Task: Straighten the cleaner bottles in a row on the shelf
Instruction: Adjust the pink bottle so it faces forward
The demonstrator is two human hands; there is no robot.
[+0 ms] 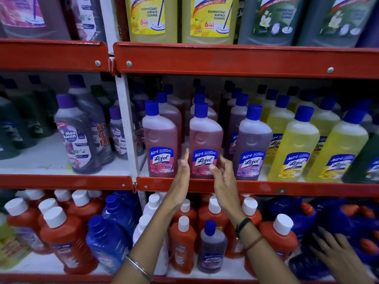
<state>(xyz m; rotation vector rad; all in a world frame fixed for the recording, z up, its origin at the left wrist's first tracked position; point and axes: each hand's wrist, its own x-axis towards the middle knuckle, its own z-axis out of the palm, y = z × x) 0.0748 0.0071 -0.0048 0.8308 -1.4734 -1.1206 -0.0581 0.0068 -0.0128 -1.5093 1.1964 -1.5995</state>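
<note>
Two bare forearms are seen, with no sleeves covering them as far as the lower edge of the view. A thin silver metal bangle [139, 267] is worn on the left forearm, well below the left hand [183, 171]. On the right wrist, below the right hand [222, 177], a black band [243, 223] is worn, with what looks like a small charm or knot at its lower end, and a thinner brown thread [254, 242] is tied just beneath it. No rings can be made out on the fingers. Short, unpainted nails are shown on the right thumb.
</note>
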